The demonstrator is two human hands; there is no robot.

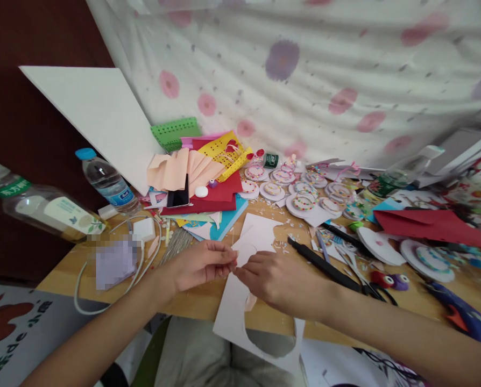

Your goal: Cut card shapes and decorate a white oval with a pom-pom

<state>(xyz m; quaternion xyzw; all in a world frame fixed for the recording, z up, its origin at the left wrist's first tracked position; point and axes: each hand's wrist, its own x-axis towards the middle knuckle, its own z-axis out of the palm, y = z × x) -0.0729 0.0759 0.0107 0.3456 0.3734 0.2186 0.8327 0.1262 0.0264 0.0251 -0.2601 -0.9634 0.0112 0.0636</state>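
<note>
My left hand (pixel 206 264) and my right hand (pixel 275 282) meet over the front of the wooden table. Both are closed in a pinch, fingertips nearly touching. Whatever lies between them is too small to make out. Beneath them lies a sheet of white card (pixel 230 306) with a large round hole cut near its front end, which juts past the table edge. A black-handled craft tool (pixel 325 263) lies right of my right hand, near scissors (pixel 361 274). Several white discs with beaded rings (pixel 304 201) stand behind my hands.
At left are two plastic bottles (pixel 110 185), a white charger cable (pixel 79 285) and a phone (pixel 178 196) on coloured paper. Red paper (pixel 434 226), a blue glue gun (pixel 462 312) and small eyed figures (pixel 389 280) lie at right. A curtain (pixel 313 70) hangs behind.
</note>
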